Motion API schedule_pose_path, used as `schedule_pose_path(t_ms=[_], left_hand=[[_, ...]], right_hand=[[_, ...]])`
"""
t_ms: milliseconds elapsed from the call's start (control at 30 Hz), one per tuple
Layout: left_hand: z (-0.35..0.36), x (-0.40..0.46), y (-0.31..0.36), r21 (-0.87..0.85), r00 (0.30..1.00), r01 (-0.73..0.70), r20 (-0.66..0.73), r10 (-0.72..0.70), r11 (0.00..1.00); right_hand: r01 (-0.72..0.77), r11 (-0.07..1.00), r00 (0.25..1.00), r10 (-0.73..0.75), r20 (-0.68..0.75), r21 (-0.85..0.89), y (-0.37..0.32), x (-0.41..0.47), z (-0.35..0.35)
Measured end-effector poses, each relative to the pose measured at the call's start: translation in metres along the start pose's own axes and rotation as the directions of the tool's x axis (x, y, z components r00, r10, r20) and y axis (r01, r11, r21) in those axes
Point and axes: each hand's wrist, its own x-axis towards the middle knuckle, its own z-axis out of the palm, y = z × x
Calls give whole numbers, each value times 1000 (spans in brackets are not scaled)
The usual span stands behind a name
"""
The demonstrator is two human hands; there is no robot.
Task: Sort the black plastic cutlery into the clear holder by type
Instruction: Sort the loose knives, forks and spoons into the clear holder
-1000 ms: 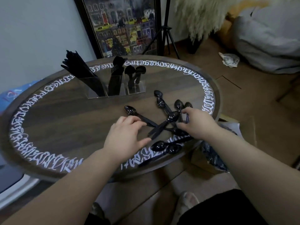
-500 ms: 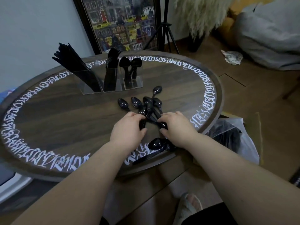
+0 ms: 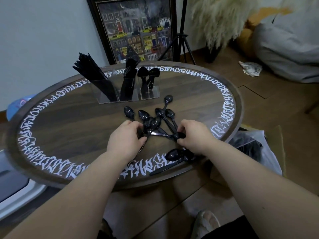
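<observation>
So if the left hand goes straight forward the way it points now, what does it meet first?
Probably the bunched spoons right at the fingertips of the left hand; the clear holder stands farther back, though depth is hard to judge.

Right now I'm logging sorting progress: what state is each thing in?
Clear holder: upright, three compartments partly filled.
Spoon pile: loose on the table, bunched.
Left hand: gripping spoon handles.
Right hand: pinching a spoon.
Two spoons: lying at table edge.
</observation>
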Motion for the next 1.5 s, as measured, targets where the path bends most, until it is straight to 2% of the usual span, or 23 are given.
schedule_pose_path(t_ms=[167,267,367,500,600,700,800,833,867,933,1000,1100,1233,1400,1500], left_hand=[[-5,-4,3,-1,997,-73,3,73,997],[-6,-6,7,11,990,-140,-12,141,990],[-7,-7,12,21,977,-210,-26,211,977],[-7,-8,20,20,958,-286,-27,287,958],[-6,-9,22,18,949,-312,-33,312,950],[-5,-8,21,38,947,-312,-65,314,949],[-5,-6,18,48,958,-255,-121,260,966],[-6,-5,17,45,963,-230,-136,234,972],[-7,-5,15,40,967,-202,-147,206,978],[-10,-3,10,35,975,-144,-164,148,989],[-13,-1,4,32,973,-90,-212,95,995],[-17,0,-3,-12,956,-35,-293,30,999],[-20,2,-7,-27,960,-14,-279,5,1000],[-24,4,-15,-198,944,-2,-322,-63,980],[-25,4,-19,-218,951,9,-300,-76,976]], right_hand=[[-13,990,1000,9,27,144,5,-7,-1],[-9,949,1000,6,9,315,8,-9,-5],[-24,842,1000,20,13,538,8,-14,-15],[-75,616,996,15,84,785,1,-26,-29],[-75,521,994,-31,107,850,-3,-27,-29],[-65,476,993,-59,105,877,-9,-24,-27],[-45,449,999,-3,52,892,-11,-20,-25],[-35,476,999,52,11,879,-9,-17,-24],[-29,553,992,119,-44,833,-6,-13,-21],[-66,777,970,197,-143,626,3,-6,-16],[-131,894,969,207,-135,429,8,-2,-11],[-150,932,975,196,-109,330,4,4,-4],[-138,975,981,159,-115,174,-5,13,6],[-125,992,983,128,-130,30,-13,20,8],[-149,986,982,138,-130,-79,-21,21,5]])
